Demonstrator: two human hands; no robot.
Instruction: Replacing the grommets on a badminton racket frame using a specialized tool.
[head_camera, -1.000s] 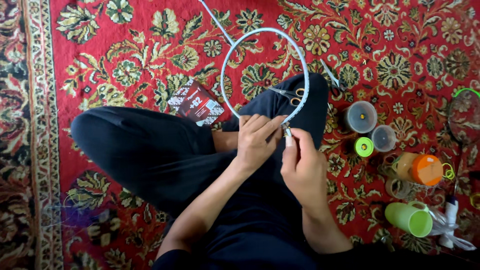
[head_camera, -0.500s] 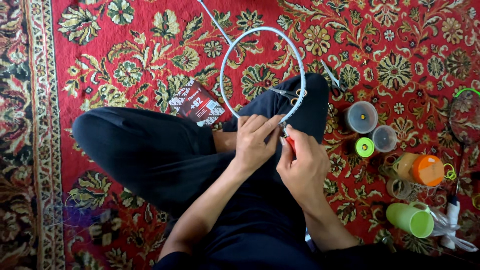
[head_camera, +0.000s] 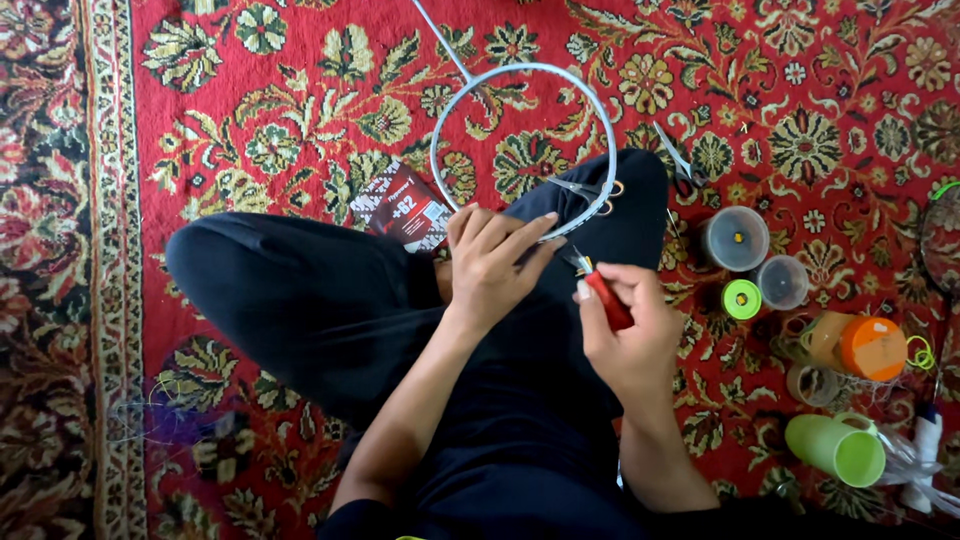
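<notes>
I sit cross-legged in dark trousers on a red patterned carpet. An unstrung white racket frame (head_camera: 497, 78) lies across my knee, its shaft running up and to the left. My left hand (head_camera: 492, 262) pinches the near rim of the frame. Just to its right, my right hand (head_camera: 628, 330) grips a red-handled tool (head_camera: 600, 291) whose metal tip points at that rim. Small scissors (head_camera: 585, 190) rest on my knee inside the hoop.
A red and white packet (head_camera: 408, 208) lies beside my left knee. To the right are other scissors (head_camera: 678, 165), two clear round tubs (head_camera: 735, 238), a green string spool (head_camera: 741, 299), an orange-lidded spool (head_camera: 868, 347), a green cup (head_camera: 835, 449) and another racket's edge (head_camera: 940, 240).
My right hand has drawn back from the rim and turned, so the red handle of the tool now shows. My left hand stays on the frame.
</notes>
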